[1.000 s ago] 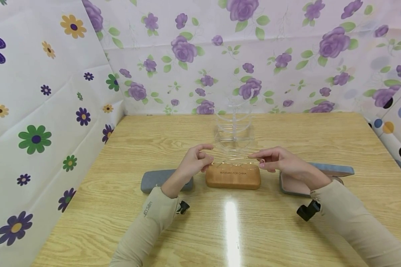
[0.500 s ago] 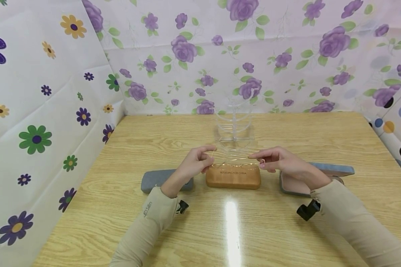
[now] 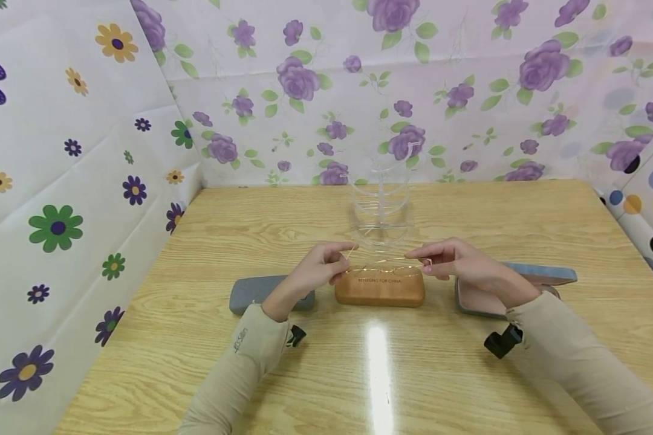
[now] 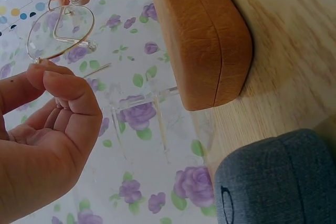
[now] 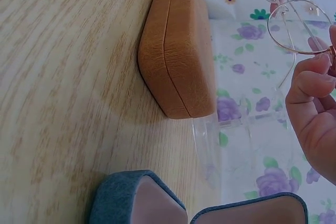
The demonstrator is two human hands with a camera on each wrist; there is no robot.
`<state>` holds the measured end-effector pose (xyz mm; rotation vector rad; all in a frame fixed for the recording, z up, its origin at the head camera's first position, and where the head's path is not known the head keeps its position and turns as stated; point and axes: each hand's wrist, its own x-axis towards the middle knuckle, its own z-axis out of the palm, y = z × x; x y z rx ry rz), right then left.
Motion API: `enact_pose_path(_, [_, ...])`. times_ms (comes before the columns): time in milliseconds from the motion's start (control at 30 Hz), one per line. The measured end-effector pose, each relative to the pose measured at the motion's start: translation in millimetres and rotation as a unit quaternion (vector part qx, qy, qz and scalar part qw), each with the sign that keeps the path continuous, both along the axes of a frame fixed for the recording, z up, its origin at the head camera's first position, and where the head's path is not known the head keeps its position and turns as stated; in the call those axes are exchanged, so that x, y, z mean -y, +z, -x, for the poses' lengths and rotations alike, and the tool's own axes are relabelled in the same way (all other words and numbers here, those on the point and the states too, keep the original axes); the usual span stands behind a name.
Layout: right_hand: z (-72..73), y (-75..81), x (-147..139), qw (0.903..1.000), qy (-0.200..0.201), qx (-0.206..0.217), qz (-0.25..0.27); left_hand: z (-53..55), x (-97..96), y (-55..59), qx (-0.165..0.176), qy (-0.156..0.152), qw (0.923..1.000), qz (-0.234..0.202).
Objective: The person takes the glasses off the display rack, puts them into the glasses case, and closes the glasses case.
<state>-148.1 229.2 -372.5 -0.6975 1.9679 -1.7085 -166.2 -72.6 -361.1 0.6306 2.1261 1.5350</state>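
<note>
A pair of eyeglasses with thin gold rims (image 3: pixel 380 270) is held up between both hands, just above and behind a closed brown glasses case (image 3: pixel 380 293). My left hand (image 3: pixel 317 267) pinches the frame's left end near the hinge, and a gold temple arm slants up at its index finger. On the other side, my right hand (image 3: pixel 457 263) pinches the right end, thumb and index finger at the hinge. The left wrist view shows a clear round lens (image 4: pixel 60 32) close above the left fingertips. In the right wrist view, the near lens (image 5: pixel 296 27) lies beside the right fingers.
A closed grey-blue glasses case (image 3: pixel 258 293) lies left, partly behind the left wrist. An open blue case with pink lining (image 3: pixel 479 301) lies beneath the right forearm. Behind the hands stands a clear multi-tier display rack (image 3: pixel 381 208) on the wooden table (image 3: pixel 250 223).
The left index finger has shifted slightly right, and the left temple arm now shows slanting at its tip. The right hand stays almost still, still pinching the eyeglasses.
</note>
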Motion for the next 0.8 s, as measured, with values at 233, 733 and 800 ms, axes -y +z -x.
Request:
enact_pose_path(233, [-0.6,0.5,0.4,0.9999,0.010,-0.002,0.004,0.0,-0.5,-4.7,-0.028,0.032,0.9989,-0.022])
enact_pose_path(733, [-2.8,1.4,0.8,0.9993,0.010,-0.034,-0.014,-1.8,-1.4,-6.7,-0.090,0.021,0.9956,-0.014])
enact_pose_path(800, [-3.3,1.8,1.2,0.9991,0.014,-0.037,-0.011,-2.2,-1.7,-6.3,-0.092,0.025,0.9953,-0.018])
